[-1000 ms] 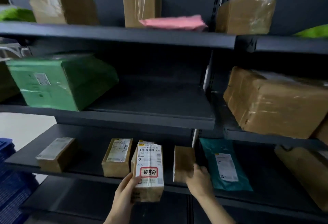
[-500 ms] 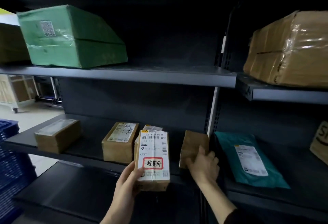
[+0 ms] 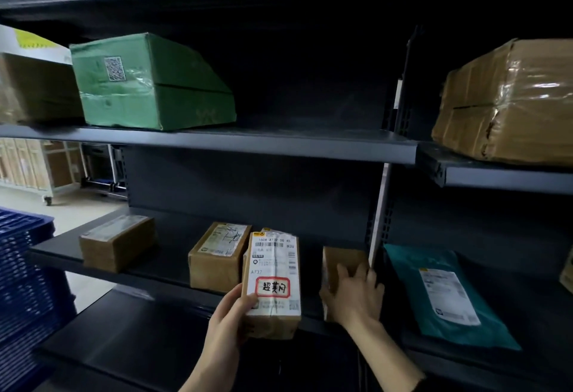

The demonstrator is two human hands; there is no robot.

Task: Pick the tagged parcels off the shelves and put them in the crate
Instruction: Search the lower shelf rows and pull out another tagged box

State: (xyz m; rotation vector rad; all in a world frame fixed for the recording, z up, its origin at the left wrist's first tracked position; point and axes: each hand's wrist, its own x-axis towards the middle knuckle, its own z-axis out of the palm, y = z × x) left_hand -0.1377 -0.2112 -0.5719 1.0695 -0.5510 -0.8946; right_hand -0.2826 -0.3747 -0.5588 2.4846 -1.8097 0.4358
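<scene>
My left hand (image 3: 228, 320) grips a small brown parcel (image 3: 273, 283) with a white shipping label and a red-bordered handwritten tag, held upright in front of the lower shelf (image 3: 55, 250). To its right my right hand (image 3: 356, 294) is wrapped around a plain brown box (image 3: 339, 263) that stands on that shelf beside the upright post. Two more small brown boxes lie on the same shelf, one (image 3: 217, 256) just behind the held parcel, the other (image 3: 116, 241) farther left. The blue crate (image 3: 21, 270) shows at the left edge.
A teal mailer bag (image 3: 440, 292) lies on the lower right shelf. On the middle shelf rest a green box (image 3: 148, 83), a brown box (image 3: 28, 87) at far left and a large taped brown box (image 3: 508, 103) at right. Wheeled racks stand on the floor behind left.
The view has dropped and closed in on the lower shelves. My left hand keeps the tagged parcel. My right hand has spread further over the plain box beside the post.
</scene>
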